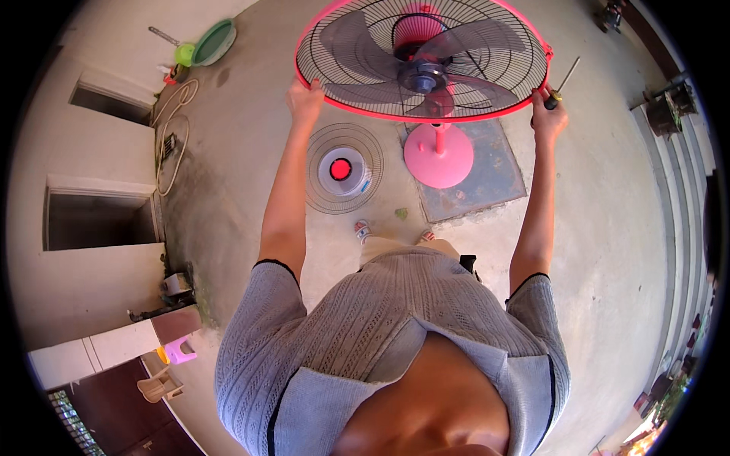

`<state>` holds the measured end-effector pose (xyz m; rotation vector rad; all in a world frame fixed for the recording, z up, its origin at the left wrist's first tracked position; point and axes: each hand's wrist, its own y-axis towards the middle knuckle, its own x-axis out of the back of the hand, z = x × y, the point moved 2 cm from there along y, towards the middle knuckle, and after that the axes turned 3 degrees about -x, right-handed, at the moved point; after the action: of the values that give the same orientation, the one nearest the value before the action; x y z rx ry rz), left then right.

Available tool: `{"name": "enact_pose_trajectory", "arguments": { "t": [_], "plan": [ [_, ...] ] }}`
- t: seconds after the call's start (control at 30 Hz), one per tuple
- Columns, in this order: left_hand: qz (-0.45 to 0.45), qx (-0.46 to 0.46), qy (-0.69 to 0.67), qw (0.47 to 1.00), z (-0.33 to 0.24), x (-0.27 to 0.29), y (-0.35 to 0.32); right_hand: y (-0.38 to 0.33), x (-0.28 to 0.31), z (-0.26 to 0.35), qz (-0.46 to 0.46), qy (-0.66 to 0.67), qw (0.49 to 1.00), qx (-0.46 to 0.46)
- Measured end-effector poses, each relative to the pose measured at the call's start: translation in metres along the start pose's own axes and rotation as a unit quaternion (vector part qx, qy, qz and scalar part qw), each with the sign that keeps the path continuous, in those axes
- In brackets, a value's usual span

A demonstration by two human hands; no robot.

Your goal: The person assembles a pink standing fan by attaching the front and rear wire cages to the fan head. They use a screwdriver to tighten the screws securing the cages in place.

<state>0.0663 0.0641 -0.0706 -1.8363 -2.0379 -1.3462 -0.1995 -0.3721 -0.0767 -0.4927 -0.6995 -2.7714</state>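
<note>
A pink pedestal fan stands in front of me, its black blades (pixel 361 53) bare at the front and a wire grille behind them. My left hand (pixel 306 105) is closed on the left side of the pink rim (pixel 395 115). On the right side of that rim, my right hand (pixel 549 115) is closed too. It also holds a screwdriver (pixel 563 85) with a dark and yellow handle, its shaft pointing up and away. Below the head, the pink round base (pixel 439 161) rests on the ground. A loose round wire grille (pixel 373 144) lies left of the base, with a white, red-centred round piece (pixel 354 182) at its middle.
A grey square slab (pixel 494 178) lies under the fan base. Along the left wall are a coiled hose (pixel 181 144), a green basin (pixel 214 44), and a pink stool (pixel 180 349) beside a beige chair (pixel 154 387). Steps (pixel 680 220) run down the right side.
</note>
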Motion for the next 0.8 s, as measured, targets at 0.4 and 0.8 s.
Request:
{"name": "enact_pose_trajectory", "arguments": {
  "t": [0.4,0.8],
  "plan": [
    [-0.035,-0.107,-0.008,0.994,-0.045,0.029,0.021,0.005,-0.002,0.003,-0.003,-0.084,0.996,-0.019],
    [-0.093,-0.044,0.047,0.994,-0.039,0.019,0.019,-0.001,-0.001,0.025,-0.019,-0.098,0.995,-0.022]
  ]
}}
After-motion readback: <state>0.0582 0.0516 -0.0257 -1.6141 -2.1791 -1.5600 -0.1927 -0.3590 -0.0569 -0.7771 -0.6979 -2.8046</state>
